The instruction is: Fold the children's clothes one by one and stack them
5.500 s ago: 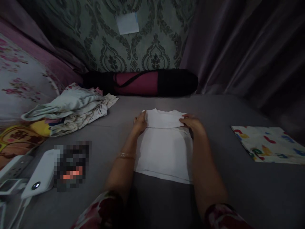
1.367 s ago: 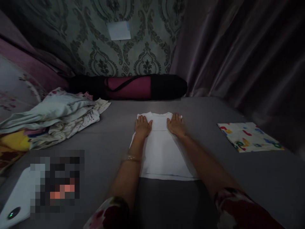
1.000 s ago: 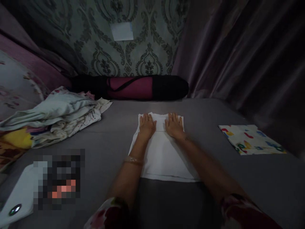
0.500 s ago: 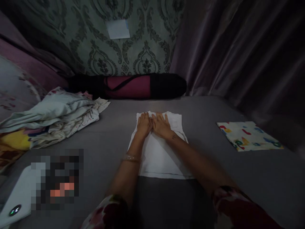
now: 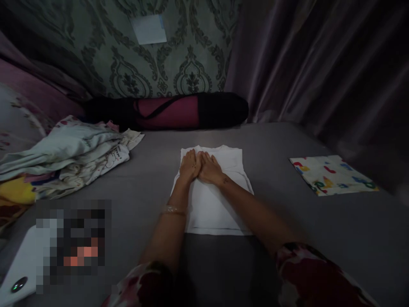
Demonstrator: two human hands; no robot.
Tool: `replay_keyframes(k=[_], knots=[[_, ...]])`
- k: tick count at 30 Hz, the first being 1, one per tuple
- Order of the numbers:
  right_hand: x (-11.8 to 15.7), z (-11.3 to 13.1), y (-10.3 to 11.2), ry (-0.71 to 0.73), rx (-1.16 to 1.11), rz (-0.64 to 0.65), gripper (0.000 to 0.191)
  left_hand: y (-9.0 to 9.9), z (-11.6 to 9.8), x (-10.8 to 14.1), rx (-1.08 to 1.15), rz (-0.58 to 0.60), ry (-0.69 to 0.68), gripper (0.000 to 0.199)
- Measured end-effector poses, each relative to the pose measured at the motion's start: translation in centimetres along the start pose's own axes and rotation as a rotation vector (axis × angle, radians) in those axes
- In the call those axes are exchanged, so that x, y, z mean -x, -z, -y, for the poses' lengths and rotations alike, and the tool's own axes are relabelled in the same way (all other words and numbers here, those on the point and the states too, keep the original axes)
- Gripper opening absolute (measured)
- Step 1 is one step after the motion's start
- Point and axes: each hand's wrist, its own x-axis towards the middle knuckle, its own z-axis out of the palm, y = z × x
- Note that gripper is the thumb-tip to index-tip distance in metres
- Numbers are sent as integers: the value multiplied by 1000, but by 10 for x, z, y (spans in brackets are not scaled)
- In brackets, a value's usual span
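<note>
A white garment (image 5: 211,209), looking like a small shirt, lies spread on the grey bed sheet (image 5: 153,162) straight ahead of me. My left hand (image 5: 190,165) rests flat on its upper left part, fingers stretched toward the far edge. Beside it, my right hand (image 5: 209,168) also lies flat on the cloth, the two hands touching near the thumbs. Both hands are open and grip nothing. My forearms cover parts of the garment's sides.
At the left is a heap of clothes (image 5: 76,145). A folded cloth with colourful prints (image 5: 332,175) lies at the right. A black and pink roll-shaped bag (image 5: 172,111) lies along the wall. Near the left front is a white device (image 5: 25,260), partly blurred out.
Both hands stay flat on the white garment; the right hand has shifted slightly left, its fingers closer together. The whole view has moved a little.
</note>
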Motion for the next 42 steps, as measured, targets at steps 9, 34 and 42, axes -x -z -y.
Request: replay_keyframes(k=[9,34,42], knots=[[20,-45,3,-164,71,-35,63,-11,6,2,-271,-59,-62,64],[13,-104,28,-3,83,-27,57,18,4,-23,-395,123,-389,62],[7,-112,17,8,44,-11,58,3,30,-35,-389,136,-400,66]])
